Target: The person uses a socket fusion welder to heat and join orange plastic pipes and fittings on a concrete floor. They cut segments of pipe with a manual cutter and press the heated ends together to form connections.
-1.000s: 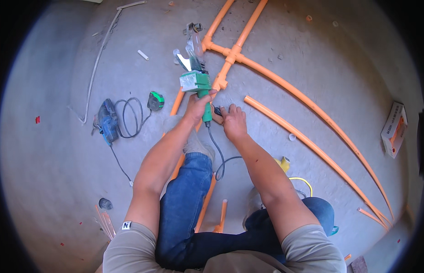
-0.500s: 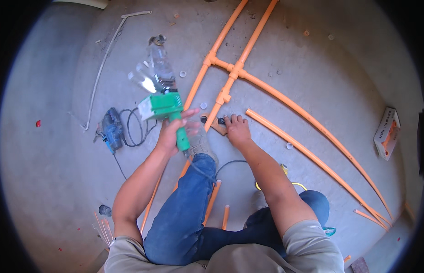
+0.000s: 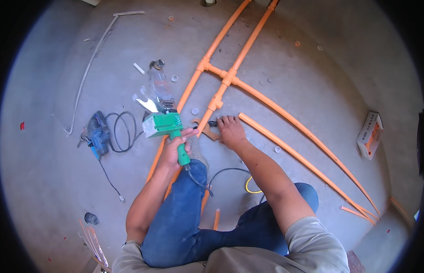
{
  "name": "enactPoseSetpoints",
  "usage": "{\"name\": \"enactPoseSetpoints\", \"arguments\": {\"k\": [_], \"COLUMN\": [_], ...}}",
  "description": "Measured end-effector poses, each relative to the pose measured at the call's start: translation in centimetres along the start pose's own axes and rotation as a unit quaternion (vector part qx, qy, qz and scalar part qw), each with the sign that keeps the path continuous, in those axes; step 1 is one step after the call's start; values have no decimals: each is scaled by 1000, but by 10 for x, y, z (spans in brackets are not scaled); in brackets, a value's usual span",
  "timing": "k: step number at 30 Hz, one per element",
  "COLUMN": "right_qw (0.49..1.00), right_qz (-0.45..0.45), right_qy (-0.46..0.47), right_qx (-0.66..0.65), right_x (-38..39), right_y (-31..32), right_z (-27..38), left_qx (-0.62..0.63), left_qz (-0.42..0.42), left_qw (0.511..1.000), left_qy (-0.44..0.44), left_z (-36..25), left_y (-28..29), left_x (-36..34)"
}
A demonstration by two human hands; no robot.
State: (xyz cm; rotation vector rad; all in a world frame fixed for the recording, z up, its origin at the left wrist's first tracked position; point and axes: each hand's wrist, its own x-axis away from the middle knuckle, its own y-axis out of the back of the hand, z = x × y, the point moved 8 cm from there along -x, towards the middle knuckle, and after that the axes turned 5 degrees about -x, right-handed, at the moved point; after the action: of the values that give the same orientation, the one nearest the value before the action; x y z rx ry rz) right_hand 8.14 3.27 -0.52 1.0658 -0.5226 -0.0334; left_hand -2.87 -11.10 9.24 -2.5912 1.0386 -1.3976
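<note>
My left hand (image 3: 171, 154) is wrapped round the green grip of a pipe welding iron (image 3: 163, 124), which it holds up above the floor beside the orange pipes. A forked metal stand (image 3: 149, 101) and a clear plastic bottle-like piece (image 3: 160, 84) show beyond the iron's head. A dark cord hangs from the grip's lower end. On the floor, my right hand (image 3: 232, 132) has its fingers bent over the dark handle of a tool with an orange-brown part (image 3: 212, 134). Fingers and pipe hide much of that tool. Just left of it runs an orange pipe with a tee fitting (image 3: 215, 103).
Joined orange pipes (image 3: 275, 107) stretch across the floor, and a loose orange pipe (image 3: 289, 152) lies right of my right hand. A blue power tool (image 3: 98, 133) with its cord lies at the left. An open box (image 3: 370, 135) stands far right. Short pipe pieces lie near my legs.
The welding iron and my left hand have come nearer to me and slightly right relative to the pipes. My right hand stays at the tool on the floor. The view has shifted a little.
</note>
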Motion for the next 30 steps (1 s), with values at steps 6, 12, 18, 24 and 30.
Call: {"name": "enactPoseSetpoints", "arguments": {"k": [6,12,18,24,30], "right_qw": [996,999,997,995,977], "right_qz": [-77,32,16,4,-4], "right_qy": [23,4,-30,-32,-79], "right_qx": [42,-34,-67,-97,-198], "right_x": [-6,-7,2,3,11], "right_y": [-7,-28,-36,-34,-43], "right_z": [11,19,19,27,28], "left_qx": [-31,-42,-37,-42,-49], "left_qz": [-14,-10,3,12,14], "left_qw": [999,998,999,999,998], "left_qy": [-25,-36,-23,-19,-27], "left_z": [2,0,4,9,6], "left_y": [14,17,2,4,-3], "left_x": [7,10,12,13,12]}}
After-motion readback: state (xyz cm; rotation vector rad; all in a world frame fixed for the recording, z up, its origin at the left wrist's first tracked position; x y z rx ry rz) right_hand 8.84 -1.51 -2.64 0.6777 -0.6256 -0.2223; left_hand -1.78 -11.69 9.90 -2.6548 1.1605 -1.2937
